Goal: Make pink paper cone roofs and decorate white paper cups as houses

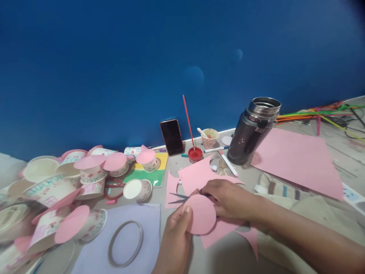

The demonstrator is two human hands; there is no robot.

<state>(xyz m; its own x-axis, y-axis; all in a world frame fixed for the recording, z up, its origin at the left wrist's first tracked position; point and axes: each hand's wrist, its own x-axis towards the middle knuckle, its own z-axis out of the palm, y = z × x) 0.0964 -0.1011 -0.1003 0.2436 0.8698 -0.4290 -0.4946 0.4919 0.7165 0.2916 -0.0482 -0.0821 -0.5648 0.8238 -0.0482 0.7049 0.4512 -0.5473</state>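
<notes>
1. Deep blue painted wall (137, 72) backs a greyish bench (225, 254) that's properly cluttered: printed white paper cups (47, 192) crowd the left, dark metal flask (246, 139) right of centre.
2. Left hand (176, 230): fingers pinching a flat round pink paper disc (202, 215), front and centre just above the bench.
3. Right hand (224, 195): fingers wrapped round steel-bladed scissors (181, 196), blades parted just behind the disc.
4. For a smooth edge, I'd turn the disc into the blades, not vice versa.

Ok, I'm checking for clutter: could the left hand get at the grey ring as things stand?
Probably yes: nothing covers the grey ring on the lilac sheet, and the way looks free, though the left hand holds the pink disc.
</notes>
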